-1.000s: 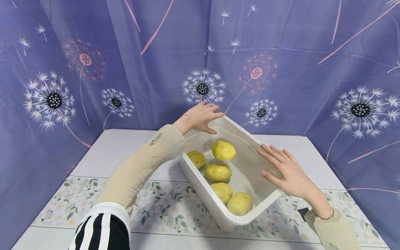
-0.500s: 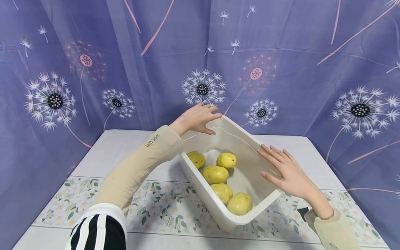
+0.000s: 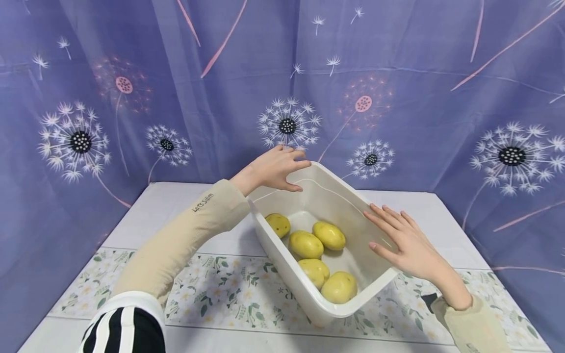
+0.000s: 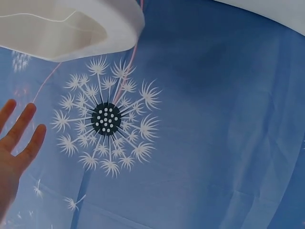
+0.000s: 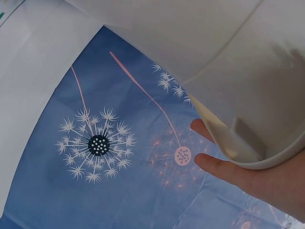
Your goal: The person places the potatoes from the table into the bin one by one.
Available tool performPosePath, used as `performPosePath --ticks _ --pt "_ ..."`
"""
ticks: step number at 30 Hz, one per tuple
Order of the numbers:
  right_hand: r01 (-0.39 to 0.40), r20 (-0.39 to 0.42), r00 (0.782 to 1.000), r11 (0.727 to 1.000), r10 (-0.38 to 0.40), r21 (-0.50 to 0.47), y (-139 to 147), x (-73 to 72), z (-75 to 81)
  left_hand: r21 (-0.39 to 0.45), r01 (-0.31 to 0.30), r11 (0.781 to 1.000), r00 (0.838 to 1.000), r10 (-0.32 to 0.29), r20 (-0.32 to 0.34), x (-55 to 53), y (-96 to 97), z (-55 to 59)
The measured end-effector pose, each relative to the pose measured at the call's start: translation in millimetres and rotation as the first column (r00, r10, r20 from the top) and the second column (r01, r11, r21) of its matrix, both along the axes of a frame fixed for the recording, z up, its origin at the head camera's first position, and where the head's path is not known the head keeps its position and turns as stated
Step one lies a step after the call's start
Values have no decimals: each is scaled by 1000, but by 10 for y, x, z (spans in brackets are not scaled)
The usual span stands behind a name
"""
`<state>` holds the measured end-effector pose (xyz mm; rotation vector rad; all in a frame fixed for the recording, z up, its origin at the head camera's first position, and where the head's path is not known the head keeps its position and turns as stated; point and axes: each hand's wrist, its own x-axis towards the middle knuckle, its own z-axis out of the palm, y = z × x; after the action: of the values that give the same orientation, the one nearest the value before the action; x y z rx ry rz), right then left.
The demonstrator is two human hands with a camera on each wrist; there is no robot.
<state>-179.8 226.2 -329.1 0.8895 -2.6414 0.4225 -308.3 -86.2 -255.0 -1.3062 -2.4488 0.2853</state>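
A white plastic bin stands at an angle on the table, with several yellow potatoes in its left and near part. One potato lies a little apart toward the bin's middle. Over the far left corner hangs my left hand, fingers spread, holding nothing. Its fingers stand apart below the bin's corner in the left wrist view. My right hand lies along the right rim with straight fingers. In the right wrist view its fingers are right at the bin's edge.
A white table carries a floral strip across its middle, partly under the bin. Purple dandelion-print cloth closes off the back and both sides. A small dark patch shows near the right sleeve.
The farthest potato has dropped to the bin floor and rolled right and toward me. The potato beside it shifted slightly. My left hand drifted a little left; the right stayed still.
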Motion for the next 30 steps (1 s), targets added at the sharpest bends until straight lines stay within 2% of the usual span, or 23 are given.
performPosePath --ticks 13,22,30 --pt "0 -3 1000 1000 0 15 9 6 7 28 -11 1000 1000 12 -15 175 -175 -18" --pt "1 5 1000 1000 -1 22 11 12 15 66 16 998 999 -13 -40 327 -228 -48" --pt "-3 17 1000 1000 2 29 16 12 17 96 53 994 995 -45 -84 416 -287 -94"
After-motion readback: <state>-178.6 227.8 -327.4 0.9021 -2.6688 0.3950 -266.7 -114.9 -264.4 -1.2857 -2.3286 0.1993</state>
